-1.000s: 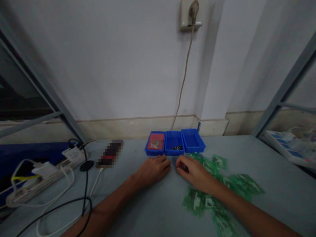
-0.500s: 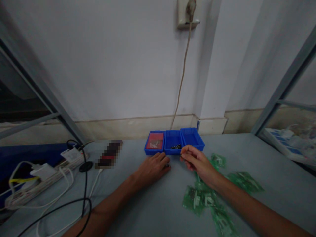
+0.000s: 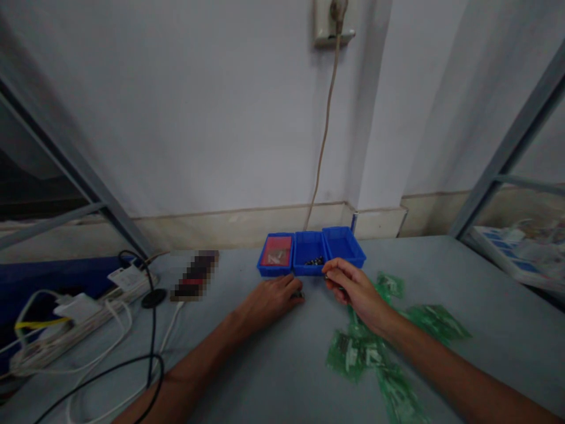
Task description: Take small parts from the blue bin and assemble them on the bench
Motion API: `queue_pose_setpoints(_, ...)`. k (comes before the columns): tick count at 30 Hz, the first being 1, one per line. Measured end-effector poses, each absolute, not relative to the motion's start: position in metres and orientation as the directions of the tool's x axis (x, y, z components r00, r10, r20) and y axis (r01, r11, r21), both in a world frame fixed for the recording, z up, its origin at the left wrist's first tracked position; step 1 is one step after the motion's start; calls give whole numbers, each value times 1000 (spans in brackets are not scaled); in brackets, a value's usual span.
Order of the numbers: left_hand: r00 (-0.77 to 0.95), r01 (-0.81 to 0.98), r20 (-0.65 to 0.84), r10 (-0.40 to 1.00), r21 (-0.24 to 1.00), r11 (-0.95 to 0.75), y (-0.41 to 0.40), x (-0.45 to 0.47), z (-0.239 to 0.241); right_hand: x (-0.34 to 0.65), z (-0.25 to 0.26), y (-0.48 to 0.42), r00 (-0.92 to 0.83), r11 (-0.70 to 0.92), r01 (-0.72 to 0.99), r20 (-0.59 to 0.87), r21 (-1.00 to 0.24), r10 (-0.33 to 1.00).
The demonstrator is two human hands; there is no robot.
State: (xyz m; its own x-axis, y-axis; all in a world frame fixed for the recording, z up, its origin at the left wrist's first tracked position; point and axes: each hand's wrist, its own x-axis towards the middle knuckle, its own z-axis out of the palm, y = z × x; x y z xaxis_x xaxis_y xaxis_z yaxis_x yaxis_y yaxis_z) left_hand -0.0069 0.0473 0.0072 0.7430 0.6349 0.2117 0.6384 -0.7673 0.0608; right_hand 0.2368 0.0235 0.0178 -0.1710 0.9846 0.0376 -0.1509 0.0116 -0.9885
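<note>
My left hand point(image 3: 276, 297) rests on the table, its fingers curled round a small dark metallic piece point(image 3: 298, 294) that shows only in part. To its right my right hand point(image 3: 348, 287) is pinched, with a tiny dark part point(image 3: 326, 277) between thumb and fingers, too small to name. Just beyond the hands stand three blue bins in a row. The left bin point(image 3: 274, 272) holds a pink sheet or bag with small light pieces on it. Small black and silver parts point(image 3: 315, 261) lie in the middle bin point(image 3: 308, 239). No contents show in the right bin point(image 3: 343, 240).
Several green plastic packets point(image 3: 399, 391) lie around and under my right forearm. At the left are a power strip point(image 3: 83, 327) with chargers, loose cables point(image 3: 152, 353) and a blurred-out phone-like object point(image 3: 195, 277). A white tray point(image 3: 507, 253) stands at the far right.
The view has shifted very slightly. My left fingers have moved a little, so more of the metallic piece shows. My right hand keeps its pinch in nearly the same place.
</note>
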Motion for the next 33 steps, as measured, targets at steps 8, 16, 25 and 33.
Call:
queue_pose_setpoints(8,720,693,113,685,-64,-718,39,-8,19,237,18,23,-174,23,-139,47,-990,984)
queue_pose_setpoints(16,726,683,131,675,-20,-730,47,-11,10,238,17,24,-169,35,-129,57,-991,984)
queue_pose_setpoints(25,721,673,148,677,86,-735,48,-16,9,238,19,23,-143,37,-100,52,-994,988)
queue_pose_setpoints(33,710,692,110,695,71,-718,41,-13,18,238,20,24,-143,53,-74,63,-996,988)
